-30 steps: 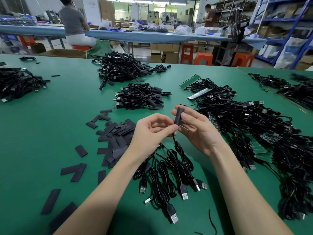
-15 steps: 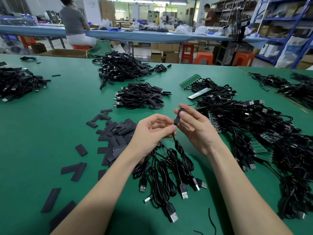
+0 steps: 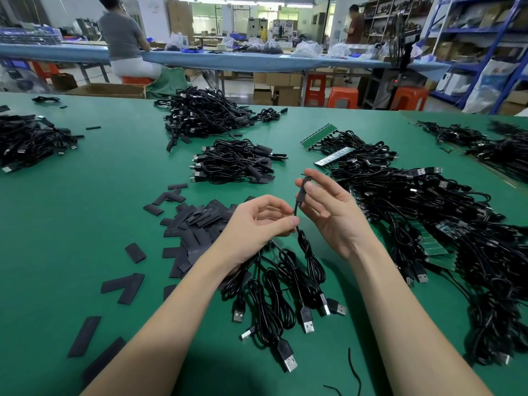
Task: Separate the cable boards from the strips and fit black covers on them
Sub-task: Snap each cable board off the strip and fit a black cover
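Cover (image 3: 303, 190) turned edge-on, upright, right hand (image 3: 328, 212)

Bright overhead light, soft shadows, wide-angle bending at edges

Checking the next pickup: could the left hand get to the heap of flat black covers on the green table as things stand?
Probably yes, once freed: the left hand pinches a thin black cable, and the heap of flat black covers lies uncovered on the green table just left of it.

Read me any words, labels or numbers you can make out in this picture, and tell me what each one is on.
None can be read.
Green board strips: markings too small.
Black covers: faint print, blurred.
Cardboard boxes under the far bench: nothing legible.
Shelf cartons: too blurred.
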